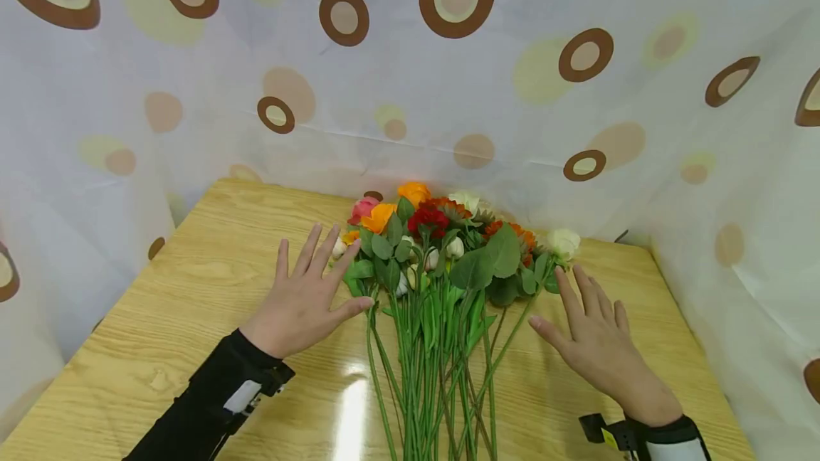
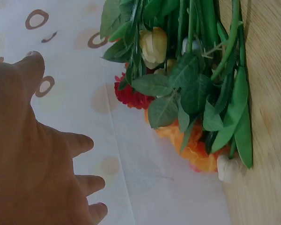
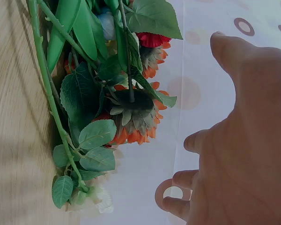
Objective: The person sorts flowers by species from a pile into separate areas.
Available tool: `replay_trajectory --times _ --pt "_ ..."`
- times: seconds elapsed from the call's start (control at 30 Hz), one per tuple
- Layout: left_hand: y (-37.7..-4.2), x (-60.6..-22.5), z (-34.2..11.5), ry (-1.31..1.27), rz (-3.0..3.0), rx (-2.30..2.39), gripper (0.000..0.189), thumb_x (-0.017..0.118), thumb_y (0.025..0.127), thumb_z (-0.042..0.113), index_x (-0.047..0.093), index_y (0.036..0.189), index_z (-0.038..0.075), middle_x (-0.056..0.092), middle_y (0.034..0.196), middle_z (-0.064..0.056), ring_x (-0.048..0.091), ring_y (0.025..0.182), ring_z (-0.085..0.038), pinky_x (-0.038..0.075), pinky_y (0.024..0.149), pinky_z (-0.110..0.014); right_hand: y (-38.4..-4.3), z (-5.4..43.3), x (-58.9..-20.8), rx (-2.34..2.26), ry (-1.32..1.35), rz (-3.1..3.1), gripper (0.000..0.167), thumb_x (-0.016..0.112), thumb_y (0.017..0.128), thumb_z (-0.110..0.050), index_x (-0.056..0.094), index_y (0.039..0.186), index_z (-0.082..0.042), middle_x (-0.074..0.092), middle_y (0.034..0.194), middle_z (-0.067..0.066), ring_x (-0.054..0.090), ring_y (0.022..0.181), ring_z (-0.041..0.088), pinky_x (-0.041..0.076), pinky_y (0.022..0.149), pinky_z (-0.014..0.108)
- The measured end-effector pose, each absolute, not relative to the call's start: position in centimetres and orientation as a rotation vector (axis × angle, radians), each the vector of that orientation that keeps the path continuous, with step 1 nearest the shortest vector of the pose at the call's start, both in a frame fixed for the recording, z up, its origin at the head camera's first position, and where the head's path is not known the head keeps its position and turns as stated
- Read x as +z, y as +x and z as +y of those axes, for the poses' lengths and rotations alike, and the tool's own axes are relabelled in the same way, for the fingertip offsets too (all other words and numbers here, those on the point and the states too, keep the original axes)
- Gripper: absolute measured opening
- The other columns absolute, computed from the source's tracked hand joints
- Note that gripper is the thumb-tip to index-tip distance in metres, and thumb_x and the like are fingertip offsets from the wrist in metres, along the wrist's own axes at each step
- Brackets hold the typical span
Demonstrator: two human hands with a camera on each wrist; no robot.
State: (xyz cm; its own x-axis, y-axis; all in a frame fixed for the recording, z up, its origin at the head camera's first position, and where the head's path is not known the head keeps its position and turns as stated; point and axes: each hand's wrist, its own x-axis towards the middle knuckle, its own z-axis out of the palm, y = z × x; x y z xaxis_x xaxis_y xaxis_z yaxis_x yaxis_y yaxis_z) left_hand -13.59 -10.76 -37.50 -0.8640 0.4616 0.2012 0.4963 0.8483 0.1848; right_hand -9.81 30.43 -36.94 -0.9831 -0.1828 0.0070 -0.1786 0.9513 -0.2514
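Note:
A loose bunch of artificial-looking flowers lies on the wooden table, its green stems [image 1: 426,375] pointing toward me. Among the blooms are an orange flower [image 1: 379,218], a dark red flower [image 1: 428,220], a pink flower [image 1: 364,210] and a white rose [image 1: 564,243]. To the left of the bunch my left hand [image 1: 301,304] is spread, fingers straight and holding nothing. On the other side my right hand [image 1: 598,347] is likewise spread, near the white rose's stem. In the left wrist view a white tulip [image 2: 153,47] shows; an orange sunflower-like bloom [image 3: 136,115] appears in the right wrist view.
The light wooden table [image 1: 160,333] has its far edge against a pale curtain [image 1: 397,77] printed with brown rings, which also hangs along both sides. Dark wrist straps with small devices [image 1: 246,397] sit on both forearms. A bright reflection lies left of the stems.

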Motion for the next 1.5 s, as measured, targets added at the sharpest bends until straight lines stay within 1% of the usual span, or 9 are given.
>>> replay_trajectory --times 0.2,0.37,0.57,0.77,0.93,1.03,1.2,1.43,1.5 --pt "-13.3 -37.9 -7.9 -0.921 -2.774 -0.289 0.078 0.025 0.088 0.071 0.003 0.149 0.029 -0.010 0.153 -0.009 -0.015 0.137 -0.031 -0.010 0.101 -0.060 -9.7 30.4 -37.0 -0.400 -0.290 3.083 0.084 0.042 0.092 -0.058 -0.007 0.148 -0.022 -0.012 0.153 0.010 -0.005 0.136 0.041 -0.002 0.092 0.072" --pt "-12.4 -38.1 -3.5 -1.262 -2.551 -0.223 0.080 0.026 0.084 0.075 0.009 0.149 0.031 -0.010 0.153 -0.011 -0.010 0.138 -0.035 -0.007 0.100 -0.062 -9.6 30.1 -37.1 -0.407 -0.288 3.077 0.083 0.043 0.092 -0.057 -0.007 0.148 -0.021 -0.013 0.153 0.010 -0.005 0.136 0.042 -0.001 0.092 0.072" --pt "-11.6 -39.0 0.9 -1.561 -2.480 -0.132 0.085 0.021 0.078 0.081 0.013 0.148 0.033 -0.018 0.152 -0.008 -0.017 0.136 -0.033 -0.012 0.099 -0.062 -9.2 30.0 -37.0 -0.411 -0.281 3.100 0.083 0.043 0.092 -0.057 -0.006 0.148 -0.021 -0.010 0.153 0.014 -0.003 0.135 0.044 0.000 0.092 0.072" --pt "-11.6 -40.5 3.1 -1.655 -2.520 -0.020 0.086 0.023 0.074 0.084 0.020 0.146 0.036 -0.014 0.152 -0.007 -0.015 0.137 -0.034 -0.014 0.097 -0.063 -8.9 30.3 -36.8 -0.419 -0.254 3.087 0.083 0.042 0.092 -0.057 -0.006 0.149 -0.020 -0.009 0.152 0.016 -0.001 0.135 0.046 -0.001 0.091 0.073" --pt "-11.4 -42.0 4.4 -1.720 -2.567 0.072 0.088 0.026 0.070 0.086 0.016 0.146 0.041 -0.010 0.153 -0.007 -0.018 0.136 -0.034 -0.009 0.097 -0.066 -8.6 30.6 -36.9 -0.433 -0.248 3.077 0.084 0.042 0.092 -0.058 -0.005 0.149 -0.019 -0.009 0.152 0.016 -0.002 0.135 0.045 0.000 0.090 0.073" --pt "-11.3 -42.7 4.8 -1.733 -2.582 0.144 0.089 0.029 0.067 0.088 0.019 0.144 0.044 -0.008 0.154 -0.007 -0.019 0.136 -0.033 -0.005 0.096 -0.068 -8.6 30.8 -37.1 -0.443 -0.243 3.080 0.084 0.043 0.092 -0.058 -0.005 0.149 -0.020 -0.009 0.152 0.016 -0.003 0.135 0.045 0.000 0.091 0.073" --pt "-11.3 -43.6 4.8 -1.717 -2.617 0.202 0.089 0.034 0.063 0.090 0.022 0.142 0.049 -0.003 0.154 -0.006 -0.010 0.138 -0.034 -0.002 0.095 -0.070 -8.6 30.9 -37.3 -0.475 -0.242 3.073 0.083 0.044 0.092 -0.057 -0.005 0.149 -0.021 -0.010 0.152 0.015 0.000 0.135 0.046 0.000 0.090 0.073" --pt "-11.2 -43.6 5.4 -1.688 -2.685 0.282 0.095 0.033 0.059 0.092 0.011 0.142 0.052 -0.004 0.154 -0.003 -0.005 0.139 -0.033 0.006 0.094 -0.071 -8.7 31.0 -37.7 -0.495 -0.236 3.054 0.083 0.044 0.091 -0.057 -0.004 0.149 -0.021 -0.010 0.152 0.016 0.003 0.133 0.049 0.002 0.088 0.074" --pt "-11.2 -43.5 5.6 -1.691 -2.695 0.319 0.095 0.034 0.058 0.092 0.012 0.142 0.052 -0.001 0.155 -0.003 -0.003 0.139 -0.033 0.008 0.094 -0.071 -8.7 31.0 -37.8 -0.502 -0.237 3.048 0.083 0.044 0.092 -0.057 -0.004 0.149 -0.022 -0.010 0.152 0.015 0.003 0.133 0.049 0.003 0.088 0.074"
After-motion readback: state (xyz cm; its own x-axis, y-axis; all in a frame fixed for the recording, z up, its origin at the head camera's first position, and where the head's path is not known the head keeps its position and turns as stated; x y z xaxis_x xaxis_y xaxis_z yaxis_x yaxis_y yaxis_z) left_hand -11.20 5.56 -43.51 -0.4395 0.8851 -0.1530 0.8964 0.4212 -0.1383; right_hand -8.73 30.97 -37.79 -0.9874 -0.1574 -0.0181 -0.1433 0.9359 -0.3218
